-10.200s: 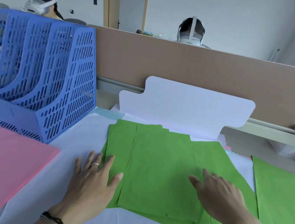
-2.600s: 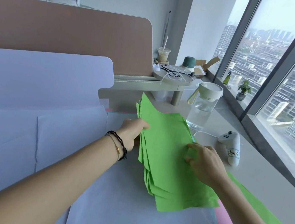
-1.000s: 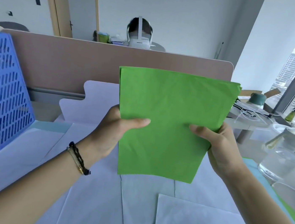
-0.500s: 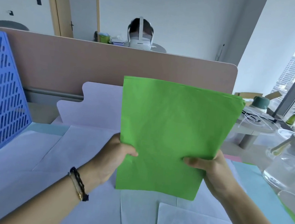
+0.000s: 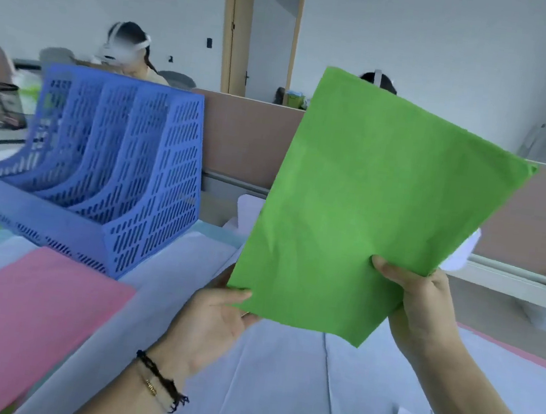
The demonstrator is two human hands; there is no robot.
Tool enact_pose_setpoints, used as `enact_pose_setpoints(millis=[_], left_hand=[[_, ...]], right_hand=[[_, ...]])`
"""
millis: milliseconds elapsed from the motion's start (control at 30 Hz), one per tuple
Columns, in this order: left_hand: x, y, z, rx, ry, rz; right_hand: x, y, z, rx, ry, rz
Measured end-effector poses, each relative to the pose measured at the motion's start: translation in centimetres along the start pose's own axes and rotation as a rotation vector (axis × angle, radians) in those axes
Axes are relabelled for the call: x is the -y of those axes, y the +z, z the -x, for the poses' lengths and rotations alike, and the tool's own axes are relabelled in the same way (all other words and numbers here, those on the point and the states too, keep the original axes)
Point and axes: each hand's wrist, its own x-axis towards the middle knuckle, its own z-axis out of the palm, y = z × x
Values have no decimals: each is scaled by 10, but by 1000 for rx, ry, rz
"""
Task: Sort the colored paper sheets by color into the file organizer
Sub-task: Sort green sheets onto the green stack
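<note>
Your right hand [image 5: 424,311] pinches the green paper stack [image 5: 375,202] at its lower right edge, thumb on front. Left hand [image 5: 217,317] grip looks loose on the bottom left corner (hard to tell, blurry). Stack is tilted, lifted off the surface [image 5: 276,396], right of the blue organizer [image 5: 104,165]. Pink sheets [image 5: 11,312] lie flat, lower left.

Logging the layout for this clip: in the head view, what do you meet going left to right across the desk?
Flat pink paper sheet → blue perforated plastic file organizer → left hand → green paper stack held up in the air → right hand.
</note>
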Motion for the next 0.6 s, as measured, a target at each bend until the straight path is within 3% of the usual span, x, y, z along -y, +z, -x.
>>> enact_pose_setpoints(millis=[133,433,600], left_hand=[[-33,-22,38,-96,130,160],[-105,-78,127,-366,404,114],[-159,-124,188,-532,493,22]], right_hand=[[-26,69,9,47,92,-122],[-90,210,57,304,265,-198],[-109,268,67,365,377,-309]])
